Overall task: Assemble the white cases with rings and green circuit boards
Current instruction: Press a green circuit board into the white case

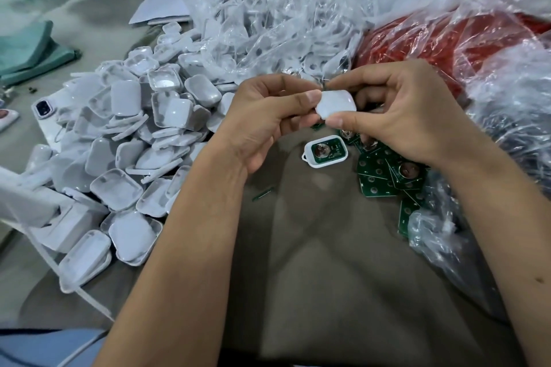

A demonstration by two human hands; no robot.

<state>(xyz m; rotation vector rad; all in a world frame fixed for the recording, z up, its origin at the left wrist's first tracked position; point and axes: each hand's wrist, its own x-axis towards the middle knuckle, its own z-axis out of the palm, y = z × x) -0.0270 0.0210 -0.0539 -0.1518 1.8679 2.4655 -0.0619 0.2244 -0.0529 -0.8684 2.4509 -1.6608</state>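
Both hands hold one white case half above a cluttered grey table (313, 262).

Clear plastic bags (283, 9) heaped with white parts fill the far side, with a bag of red pieces (447, 45) to the right; a big pile of white case halves (128, 134) spreads across the left of the table. Loose green circuit boards (384, 176) lie right of centre, partly under the right hand (411, 116). The left hand (268, 116) and the right hand meet above the table, each with thumb and curled fingers pinching the edges of the held case half (336, 104). Just below it on the table sits an open case (325, 151) with a green board and a round metal cell seated inside, a small loop at its lower left corner. A thin metal ring (323, 85) seems to show at the held half's top edge, too small to tell for certain.
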